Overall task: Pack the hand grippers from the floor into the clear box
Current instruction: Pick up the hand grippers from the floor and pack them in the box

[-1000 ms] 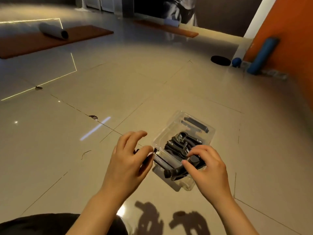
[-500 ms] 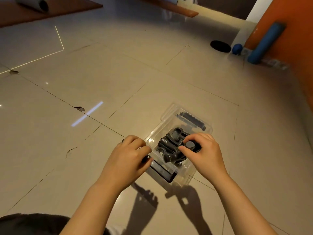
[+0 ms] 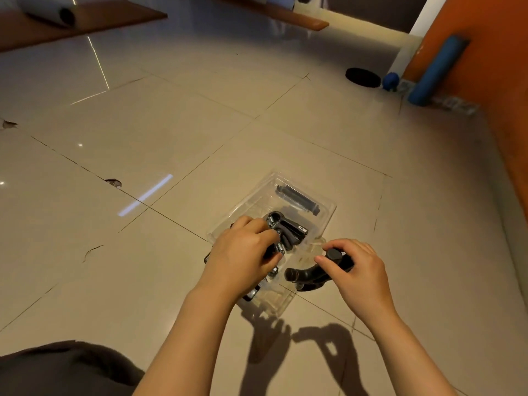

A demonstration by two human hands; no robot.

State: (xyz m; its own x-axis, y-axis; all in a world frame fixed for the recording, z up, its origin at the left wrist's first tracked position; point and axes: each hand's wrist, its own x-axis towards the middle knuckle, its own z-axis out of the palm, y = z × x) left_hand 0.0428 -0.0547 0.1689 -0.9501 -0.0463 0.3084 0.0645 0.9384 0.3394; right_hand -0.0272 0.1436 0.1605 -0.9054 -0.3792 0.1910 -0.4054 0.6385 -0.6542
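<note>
The person's left hand [image 3: 243,258] is down inside the box, its fingers curled round a black hand gripper with a bright metal spring [image 3: 281,238]; the knuckles cover most of the handles, so only the coil and the upper ends show past them. The right hand [image 3: 357,270] sits just outside the box's right edge, thumb and fingers wrapped round a second black foam-handled hand gripper [image 3: 307,277], whose curved handle pokes out towards the left hand and reaches over the box's near corner.

Both hands are working at the clear plastic rectangular box [image 3: 325,208], which rests on the glossy beige tiled floor [image 3: 177,144] at an angle to the tile joints. In its far end lies a dark cylindrical handle piece [image 3: 297,197], apart from the gripper in the left hand. Further chrome bits show under the left wrist, though what they belong to I cannot tell.

Farther out, near the orange wall [image 3: 497,52], a blue foam roller [image 3: 437,71] leans, with a small blue ball [image 3: 391,80] and a flat black disc [image 3: 363,77] on the floor beside it. At the far left a brown mat [image 3: 85,21] carries a rolled grey mat [image 3: 48,11].
</note>
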